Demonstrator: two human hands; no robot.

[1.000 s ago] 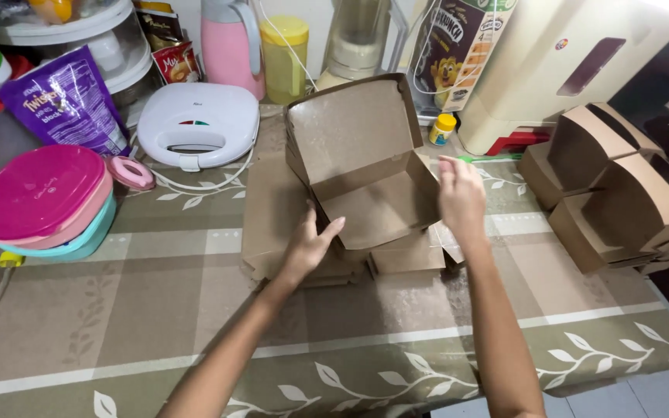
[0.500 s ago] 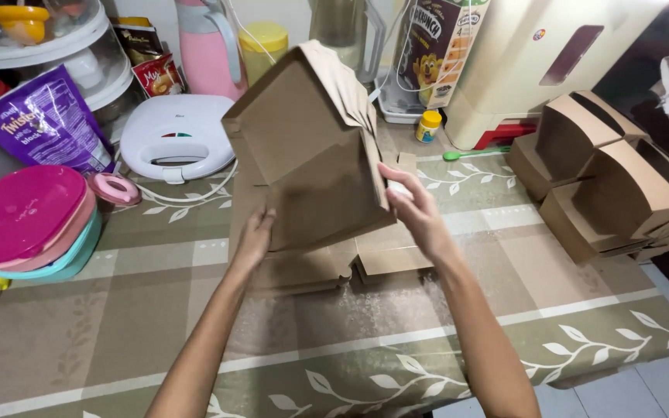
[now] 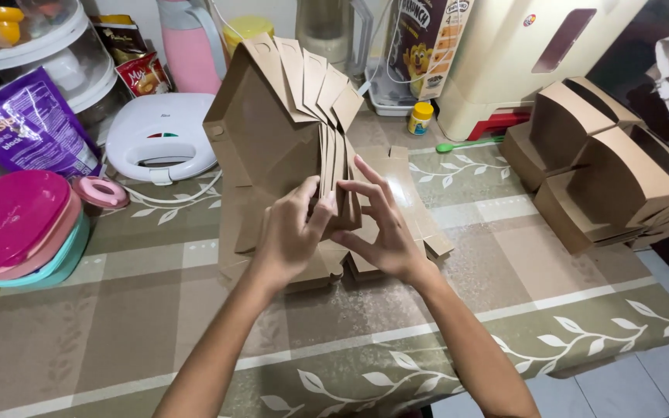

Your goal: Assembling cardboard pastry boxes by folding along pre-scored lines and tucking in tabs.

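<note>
A brown cardboard box (image 3: 272, 124) stands tipped up on its edge above a stack of flat box blanks (image 3: 412, 201) on the table. My left hand (image 3: 292, 236) grips its lower side with fingers curled on the folded flaps. Opposite it, my right hand (image 3: 377, 228) pinches the same flaps from the right, fingers spread. Both hands meet at the box's lower right corner.
Several folded brown boxes (image 3: 605, 178) are piled at the table's right edge. A white sandwich maker (image 3: 160, 135), pink lidded bowls (image 3: 13, 224), a purple snack bag (image 3: 29, 124), a pink jug (image 3: 191, 46) and a cream appliance (image 3: 520, 54) crowd the back and left. The cloth-covered table (image 3: 350, 333) ends near me.
The box lay open on the stack a second ago. It has been lifted and tipped upright, and both hands have come together on its flaps.
</note>
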